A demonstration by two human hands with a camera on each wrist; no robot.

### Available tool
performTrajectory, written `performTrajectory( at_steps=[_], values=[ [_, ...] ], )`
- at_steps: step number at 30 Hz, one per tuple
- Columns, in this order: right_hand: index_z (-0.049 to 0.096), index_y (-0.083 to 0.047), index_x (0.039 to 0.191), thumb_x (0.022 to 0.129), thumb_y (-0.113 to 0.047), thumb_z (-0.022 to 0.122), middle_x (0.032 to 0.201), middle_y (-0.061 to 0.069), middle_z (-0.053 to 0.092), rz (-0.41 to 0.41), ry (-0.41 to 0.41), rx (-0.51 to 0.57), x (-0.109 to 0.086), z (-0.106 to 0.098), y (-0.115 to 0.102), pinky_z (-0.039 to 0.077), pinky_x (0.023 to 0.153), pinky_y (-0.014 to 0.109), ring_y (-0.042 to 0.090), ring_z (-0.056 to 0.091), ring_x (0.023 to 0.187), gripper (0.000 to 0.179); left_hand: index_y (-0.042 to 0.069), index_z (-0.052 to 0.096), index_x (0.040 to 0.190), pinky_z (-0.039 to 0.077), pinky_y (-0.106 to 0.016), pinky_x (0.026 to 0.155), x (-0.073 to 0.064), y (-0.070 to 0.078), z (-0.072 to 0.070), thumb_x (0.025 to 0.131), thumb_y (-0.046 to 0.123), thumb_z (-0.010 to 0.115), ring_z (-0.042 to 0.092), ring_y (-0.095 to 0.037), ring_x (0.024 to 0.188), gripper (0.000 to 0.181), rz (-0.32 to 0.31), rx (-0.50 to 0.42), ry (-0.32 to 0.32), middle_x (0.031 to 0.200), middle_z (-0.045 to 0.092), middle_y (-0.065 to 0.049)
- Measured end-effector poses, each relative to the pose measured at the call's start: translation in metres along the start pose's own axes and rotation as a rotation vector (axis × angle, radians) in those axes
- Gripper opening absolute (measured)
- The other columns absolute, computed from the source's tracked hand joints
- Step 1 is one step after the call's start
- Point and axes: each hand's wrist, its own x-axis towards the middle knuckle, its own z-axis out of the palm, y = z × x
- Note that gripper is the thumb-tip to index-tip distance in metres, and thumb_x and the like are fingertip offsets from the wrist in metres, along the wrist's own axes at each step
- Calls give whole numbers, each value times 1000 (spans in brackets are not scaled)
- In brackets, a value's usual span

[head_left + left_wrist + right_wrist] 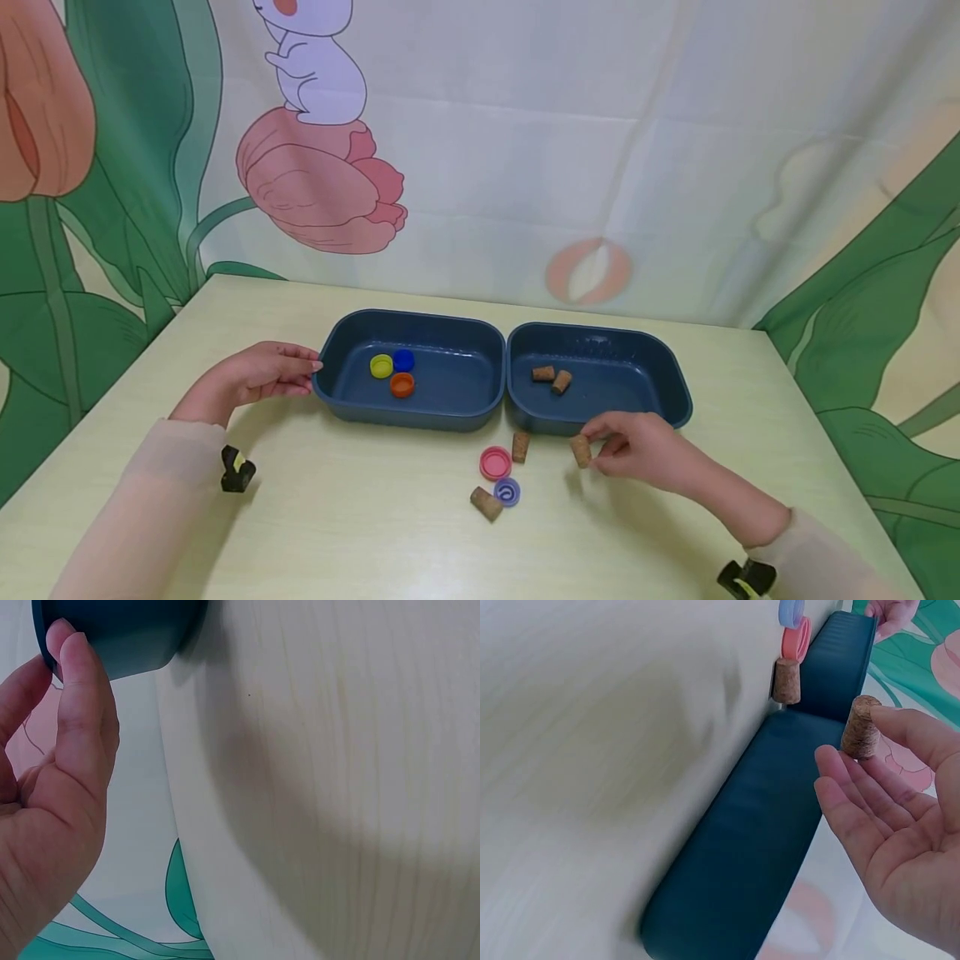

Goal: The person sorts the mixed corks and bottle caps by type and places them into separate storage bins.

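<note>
My right hand (pixel 637 450) pinches a cork (pixel 581 451) between thumb and fingers, just in front of the right dark blue bin (pixel 600 423). In the right wrist view that cork (pixel 861 727) is held above the table, by the bin's rim. My left hand (pixel 273 371) grips the left rim of the left dark blue bin (pixel 420 417). Two corks lie in the right bin, one of them a short cork (pixel 543 374). Another cork (pixel 521 447) and a tilted cork (pixel 487 503) are on the table beside a pink bottle cap (pixel 495 463) and a purple cap (pixel 507 492).
Inside the left bin are a yellow cap (pixel 381 366), a blue cap (pixel 403 360) and an orange cap (pixel 402 384). The two bins stand side by side on the pale table (pixel 337 517). A printed curtain (pixel 480 167) hangs behind the table.
</note>
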Motion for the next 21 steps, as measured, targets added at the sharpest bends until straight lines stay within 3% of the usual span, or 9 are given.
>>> performTrajectory(
  at_steps=[12,21],
  values=[
    [69,-3,120,92,-12,74,111,11,75,44,-15,6,1,-27,3,57,73,21,14,72,91,30,-8,47,131,63,-20,78,0,0,0,105,11,54,67,-5,75,33,-2,-8,3,83,69,7],
    [67,-1,120,92,-14,74,113,14,74,77,-17,-57,9,-52,1,59,74,24,17,73,91,32,-10,45,135,63,-20,80,2,-2,-1,106,12,54,67,-4,76,38,1,5,-1,84,68,7]
  ],
)
